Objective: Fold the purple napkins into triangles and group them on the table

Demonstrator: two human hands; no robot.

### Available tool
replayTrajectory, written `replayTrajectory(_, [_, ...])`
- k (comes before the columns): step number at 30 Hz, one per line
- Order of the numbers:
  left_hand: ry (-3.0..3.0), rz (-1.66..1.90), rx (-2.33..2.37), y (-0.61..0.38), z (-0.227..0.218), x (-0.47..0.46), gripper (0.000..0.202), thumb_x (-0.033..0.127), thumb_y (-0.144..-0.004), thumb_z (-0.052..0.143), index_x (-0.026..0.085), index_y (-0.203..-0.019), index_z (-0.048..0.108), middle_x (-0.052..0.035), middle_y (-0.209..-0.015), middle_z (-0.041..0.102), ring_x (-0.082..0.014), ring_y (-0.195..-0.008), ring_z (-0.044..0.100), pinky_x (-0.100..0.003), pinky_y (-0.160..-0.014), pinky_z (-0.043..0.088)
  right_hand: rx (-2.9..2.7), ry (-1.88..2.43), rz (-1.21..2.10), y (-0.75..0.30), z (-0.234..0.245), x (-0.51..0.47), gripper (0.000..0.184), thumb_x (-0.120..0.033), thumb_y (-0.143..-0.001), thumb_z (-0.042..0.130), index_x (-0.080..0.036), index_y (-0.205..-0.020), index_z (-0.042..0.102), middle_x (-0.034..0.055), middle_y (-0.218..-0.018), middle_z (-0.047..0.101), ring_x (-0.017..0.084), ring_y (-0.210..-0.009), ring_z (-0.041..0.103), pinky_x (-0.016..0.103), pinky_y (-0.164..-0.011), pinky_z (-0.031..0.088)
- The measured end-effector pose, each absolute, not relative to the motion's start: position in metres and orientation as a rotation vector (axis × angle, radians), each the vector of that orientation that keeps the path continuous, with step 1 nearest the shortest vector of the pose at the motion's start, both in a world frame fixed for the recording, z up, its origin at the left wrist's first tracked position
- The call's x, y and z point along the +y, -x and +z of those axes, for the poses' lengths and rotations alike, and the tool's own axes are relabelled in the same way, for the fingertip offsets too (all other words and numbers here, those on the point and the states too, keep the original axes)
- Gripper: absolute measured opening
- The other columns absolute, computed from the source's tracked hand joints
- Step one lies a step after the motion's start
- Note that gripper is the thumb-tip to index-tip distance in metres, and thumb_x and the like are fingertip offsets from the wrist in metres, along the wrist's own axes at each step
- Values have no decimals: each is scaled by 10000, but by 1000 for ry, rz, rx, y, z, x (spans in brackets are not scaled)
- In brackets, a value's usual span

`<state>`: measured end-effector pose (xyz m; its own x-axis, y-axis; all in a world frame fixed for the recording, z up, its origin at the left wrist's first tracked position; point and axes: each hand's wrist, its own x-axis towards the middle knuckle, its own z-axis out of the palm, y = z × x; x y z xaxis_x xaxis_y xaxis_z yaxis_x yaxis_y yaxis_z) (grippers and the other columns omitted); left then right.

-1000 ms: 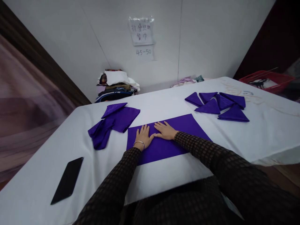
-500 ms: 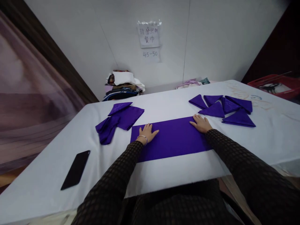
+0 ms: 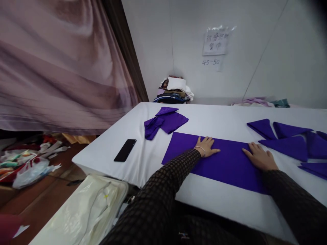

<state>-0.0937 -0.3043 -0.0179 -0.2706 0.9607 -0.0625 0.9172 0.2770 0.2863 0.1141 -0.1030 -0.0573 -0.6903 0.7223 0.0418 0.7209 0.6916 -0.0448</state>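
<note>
A purple cloth napkin (image 3: 224, 166) lies flat on the white-covered table, folded into a long rectangle. Spread on its upper middle, my left hand (image 3: 206, 146) rests palm down, with a bracelet at the wrist. My right hand (image 3: 262, 157) lies flat over the far right part of the same cloth, fingers apart. Beyond the left end sits a loose pile of purple napkins (image 3: 175, 121). To the right are several purple napkins folded into triangles (image 3: 287, 147), some cut off by the view's edge.
A black phone (image 3: 125, 150) lies on the left of the table (image 3: 150, 170). Stacked clothes (image 3: 175, 90) stand behind it, by the wall with a paper sign (image 3: 215, 42). A plastic-covered bin (image 3: 84, 211) is at lower left, with bags (image 3: 32, 172) on the floor.
The view has swung to the left, so everything appears shifted right and more floor shows. Both hands stay spread at about the same places on the cloth.
</note>
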Motion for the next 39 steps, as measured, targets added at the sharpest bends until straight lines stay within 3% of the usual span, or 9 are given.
replayTrajectory(6, [-1432,216,2570,196,-14,-388,732,616,-887,191,129,-1427,266,-125,-1525,201,-279,-1404,136,-530,-1111,89,-2800,1199,81,-115,-66,-96,720,-589,-855,128,-197,-1423,334,113,-1503,268,246,-1391,187,539,-1049,243])
replayTrajectory(15, [-1198,140,2738,231,-22,-422,747,648,-870,174,177,-1446,227,-94,-1541,153,-248,-1408,122,-506,-1112,130,-2810,1254,199,-112,-52,-101,662,-536,-851,256,-187,-1399,383,156,-1491,278,259,-1386,196,538,-1051,225])
replayTrajectory(19, [-1205,146,2755,229,-23,-422,739,637,-878,182,163,-1443,245,-109,-1532,181,-242,-1404,139,-498,-1109,139,-2855,1307,248,-96,-14,-125,519,-481,-858,370,-190,-1256,528,250,-1406,376,355,-1334,295,648,-976,234])
replayTrajectory(21, [-1219,151,2768,230,-23,-422,735,630,-884,170,159,-1443,249,-106,-1531,186,-241,-1402,148,-498,-1106,143,-2825,1300,215,-75,2,-150,561,-484,-868,381,-85,-1235,523,321,-1392,341,418,-1332,257,712,-962,146])
replayTrajectory(24, [-1247,148,2767,230,-20,-422,736,613,-889,170,131,-1439,255,-120,-1529,184,-267,-1398,160,-530,-1095,152,-2914,993,260,-26,13,-204,537,-468,-882,411,-131,-1297,460,205,-1443,348,309,-1357,244,592,-1064,111])
replayTrajectory(27, [-1271,143,2762,231,-17,-420,711,578,-894,203,116,-1429,277,-135,-1521,202,-297,-1393,169,-564,-1084,164,-2998,652,336,31,7,-261,618,-573,-855,424,-189,-1338,436,102,-1472,347,246,-1367,241,464,-1111,130])
replayTrajectory(30, [-1238,79,2785,234,-16,-418,677,562,-891,225,157,-1430,283,-104,-1523,213,-282,-1396,172,-557,-1086,184,-3021,413,441,70,-5,-288,655,-594,-860,381,-175,-1363,420,99,-1477,332,260,-1373,239,473,-1102,168])
replayTrajectory(34, [-1263,34,2820,239,-20,-416,680,559,-888,207,154,-1427,291,-104,-1519,228,-269,-1393,185,-544,-1081,211,-2947,507,463,48,-12,-251,618,-598,-862,369,-233,-1358,422,-5,-1473,343,263,-1353,277,444,-1108,166])
replayTrajectory(39, [-1279,40,2831,240,-23,-416,681,554,-887,200,149,-1425,296,-106,-1515,238,-272,-1392,190,-551,-1078,211,-2774,1031,392,-64,-12,-156,559,-488,-923,338,-130,-1345,417,161,-1468,325,319,-1354,266,566,-1072,167])
